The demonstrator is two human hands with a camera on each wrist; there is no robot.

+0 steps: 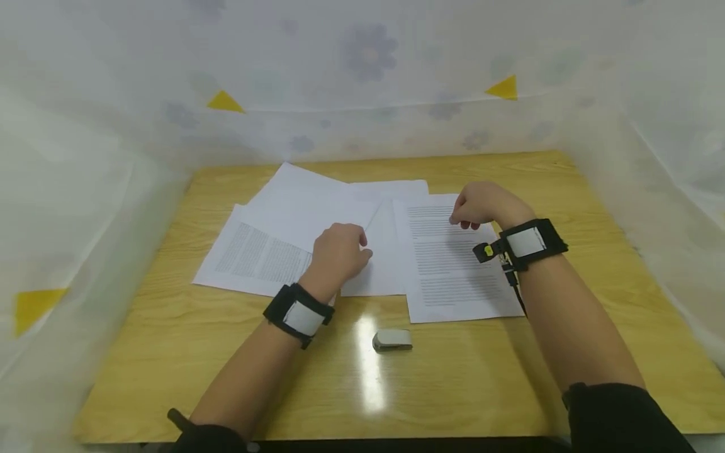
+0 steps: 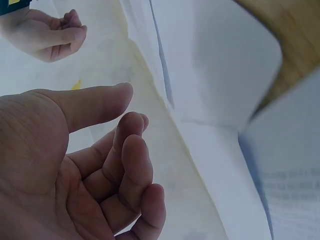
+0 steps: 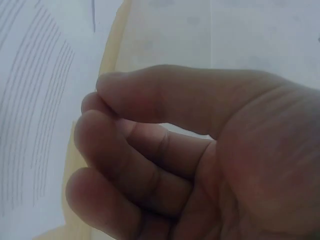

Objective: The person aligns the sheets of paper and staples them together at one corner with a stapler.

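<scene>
**Two hands over a spread of papers**

So the left hand (image 1: 338,253) hangs over the blank sheets (image 1: 323,214) in the middle of the wooden table (image 1: 510,358), fingers loosely curled with nothing in them. The right hand (image 1: 481,204) sits above the printed page (image 1: 453,264) on the right, fingers curled in toward the thumb, and it holds nothing either as far as I can see. Another printed sheet (image 1: 252,258) lies at the left. A small grey stapler (image 1: 393,340) sits near the front edge, between the forearms.
</scene>
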